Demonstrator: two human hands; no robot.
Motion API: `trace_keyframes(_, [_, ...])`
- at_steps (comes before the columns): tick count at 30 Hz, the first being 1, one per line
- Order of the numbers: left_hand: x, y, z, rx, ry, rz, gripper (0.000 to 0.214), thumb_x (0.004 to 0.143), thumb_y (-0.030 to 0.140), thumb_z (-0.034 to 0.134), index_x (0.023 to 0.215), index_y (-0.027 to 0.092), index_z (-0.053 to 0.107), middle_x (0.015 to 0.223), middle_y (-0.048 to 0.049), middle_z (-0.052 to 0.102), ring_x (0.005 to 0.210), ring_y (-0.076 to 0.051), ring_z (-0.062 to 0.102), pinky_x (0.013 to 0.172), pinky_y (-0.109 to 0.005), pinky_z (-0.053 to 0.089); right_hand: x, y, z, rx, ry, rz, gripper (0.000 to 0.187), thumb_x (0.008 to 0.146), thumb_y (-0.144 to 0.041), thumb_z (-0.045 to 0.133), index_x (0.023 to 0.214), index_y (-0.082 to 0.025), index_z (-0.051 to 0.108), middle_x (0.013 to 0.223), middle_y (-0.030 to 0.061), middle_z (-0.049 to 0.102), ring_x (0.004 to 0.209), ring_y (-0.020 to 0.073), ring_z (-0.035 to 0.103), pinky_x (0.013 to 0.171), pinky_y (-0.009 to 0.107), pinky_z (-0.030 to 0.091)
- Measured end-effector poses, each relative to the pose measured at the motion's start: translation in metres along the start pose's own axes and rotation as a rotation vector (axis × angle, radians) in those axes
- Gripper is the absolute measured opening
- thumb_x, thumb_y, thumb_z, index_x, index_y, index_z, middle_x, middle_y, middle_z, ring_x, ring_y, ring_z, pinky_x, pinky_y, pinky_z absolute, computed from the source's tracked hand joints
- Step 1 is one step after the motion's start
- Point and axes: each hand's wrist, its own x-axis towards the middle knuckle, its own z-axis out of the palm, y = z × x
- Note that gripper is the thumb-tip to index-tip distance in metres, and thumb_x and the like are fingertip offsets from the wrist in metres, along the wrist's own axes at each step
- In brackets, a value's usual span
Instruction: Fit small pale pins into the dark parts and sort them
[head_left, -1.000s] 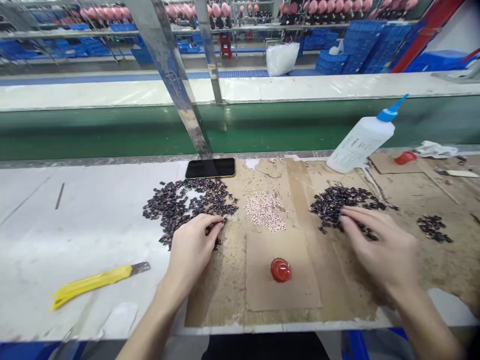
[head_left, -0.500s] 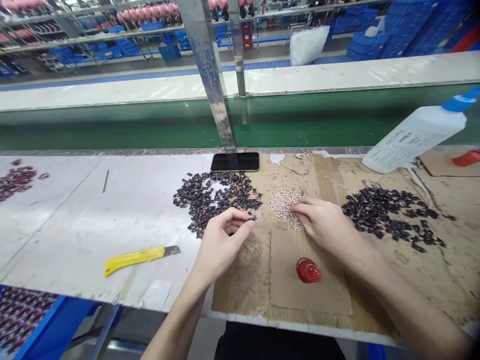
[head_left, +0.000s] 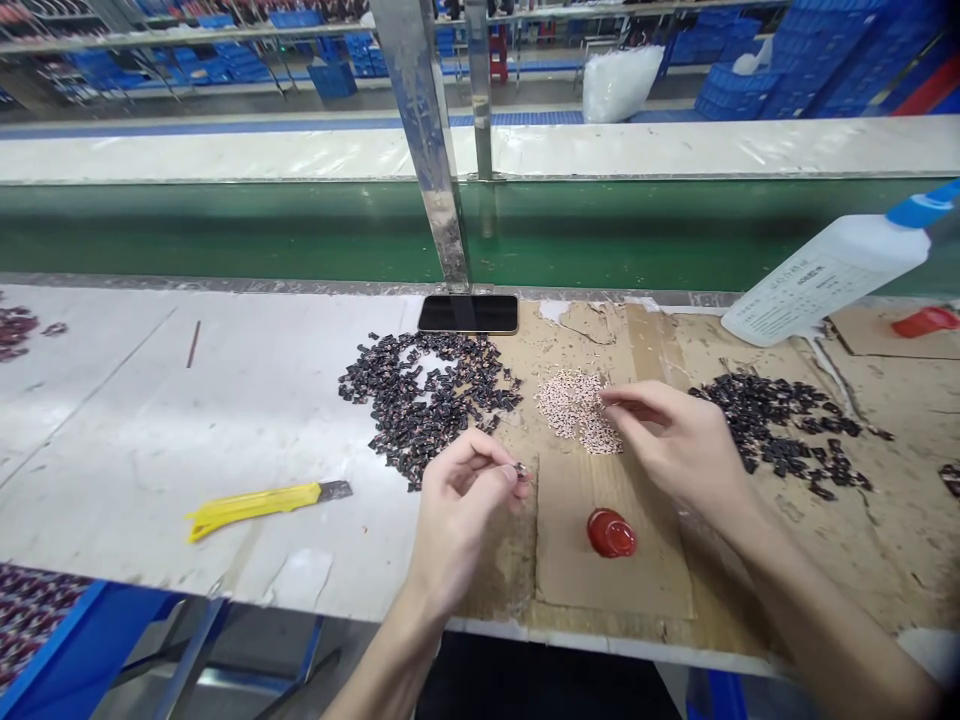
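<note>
My left hand [head_left: 461,500] is lifted just off the bench, thumb and fingertips pinched on one small dark piece [head_left: 519,468]. Behind it lies a spread pile of dark pieces [head_left: 424,395]. My right hand [head_left: 679,445] hovers at the right edge of a small heap of pale pink beads [head_left: 574,405], fingers drawn together in a pinch; what they hold is too small to make out. A second pile of dark pieces [head_left: 784,430] lies to its right. A red cap [head_left: 611,532] sits on the cardboard sheet [head_left: 622,575] between my hands.
A black phone [head_left: 469,314] lies at the bench's back edge beside a steel post [head_left: 427,140]. A yellow utility knife [head_left: 255,505] lies at the left. A white squeeze bottle with a blue nozzle [head_left: 832,270] leans at the right. A green conveyor belt [head_left: 225,230] runs behind.
My left hand has lifted off the dark pile with a piece pinched in it. My right hand came left from the right dark pile to the pink beads. The view shifted left.
</note>
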Motion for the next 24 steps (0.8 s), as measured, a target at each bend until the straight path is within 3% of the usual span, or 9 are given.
trace_keyframes(4, [-0.006, 0.007, 0.021, -0.131, -0.032, -0.067, 0.010, 0.075, 0.014, 0.071, 0.070, 0.018, 0.064, 0.068, 0.0007, 0.070, 0.056, -0.010, 0.065, 0.052, -0.020, 0.052, -0.021, -0.006, -0.015, 0.349, 0.111, 0.204, 0.013, 0.090, -0.029, 0.076, 0.101, -0.022, 0.077, 0.093, 0.0054, 0.082, 0.080, 0.0185, 0.080, 0.075, 0.031, 0.068])
trace_keyframes(7, [-0.009, 0.013, 0.037, -0.159, -0.057, -0.111, 0.013, 0.071, 0.010, 0.072, 0.068, 0.019, 0.063, 0.065, 0.0012, 0.070, 0.052, -0.010, 0.065, 0.047, -0.019, 0.053, -0.039, -0.018, -0.020, 0.785, 0.103, 0.410, 0.019, 0.082, -0.033, 0.085, 0.098, -0.024, 0.078, 0.089, 0.0035, 0.080, 0.075, 0.0154, 0.079, 0.071, 0.026, 0.068])
trace_keyframes(10, [-0.015, 0.015, 0.048, -0.069, -0.073, -0.050, 0.012, 0.074, 0.008, 0.070, 0.076, 0.020, 0.068, 0.063, 0.0029, 0.069, 0.050, -0.011, 0.067, 0.047, -0.019, 0.055, -0.050, -0.034, -0.020, 0.969, 0.098, 0.490, 0.018, 0.080, -0.032, 0.087, 0.093, -0.026, 0.078, 0.086, 0.0023, 0.079, 0.070, 0.0123, 0.076, 0.068, 0.021, 0.067])
trace_keyframes(14, [-0.025, 0.010, 0.054, 0.267, -0.128, 0.265, 0.016, 0.088, 0.009, 0.066, 0.091, 0.019, 0.078, 0.080, -0.0026, 0.077, 0.063, -0.013, 0.072, 0.062, -0.023, 0.062, -0.056, -0.051, -0.020, 1.062, 0.110, 0.494, 0.014, 0.079, -0.028, 0.088, 0.090, -0.027, 0.079, 0.083, 0.0005, 0.080, 0.067, 0.0099, 0.076, 0.065, 0.015, 0.064])
trace_keyframes(18, [-0.028, 0.006, 0.054, 0.529, -0.192, 0.574, 0.012, 0.093, 0.007, 0.067, 0.100, 0.012, 0.076, 0.093, -0.0091, 0.081, 0.080, -0.016, 0.076, 0.077, -0.023, 0.063, -0.064, -0.054, -0.020, 1.030, 0.130, 0.443, 0.013, 0.081, -0.024, 0.087, 0.091, -0.028, 0.080, 0.084, 0.0004, 0.081, 0.072, 0.0110, 0.078, 0.068, 0.013, 0.064])
trace_keyframes(21, [-0.027, 0.005, 0.052, 0.650, -0.223, 0.712, 0.013, 0.093, 0.004, 0.066, 0.102, 0.010, 0.074, 0.094, -0.0100, 0.080, 0.086, -0.017, 0.076, 0.084, -0.024, 0.062, -0.071, -0.051, -0.020, 0.924, 0.154, 0.386, 0.016, 0.083, -0.021, 0.085, 0.094, -0.029, 0.078, 0.088, 0.0003, 0.080, 0.075, 0.0126, 0.078, 0.069, 0.017, 0.066])
trace_keyframes(24, [-0.026, 0.007, 0.051, 0.723, -0.241, 0.764, 0.014, 0.093, 0.003, 0.065, 0.101, 0.009, 0.074, 0.091, -0.0097, 0.079, 0.082, -0.017, 0.075, 0.082, -0.026, 0.062, -0.075, -0.052, -0.018, 0.858, 0.196, 0.313, 0.019, 0.085, -0.017, 0.083, 0.095, -0.030, 0.076, 0.092, -0.0007, 0.076, 0.080, 0.0114, 0.075, 0.072, 0.017, 0.065])
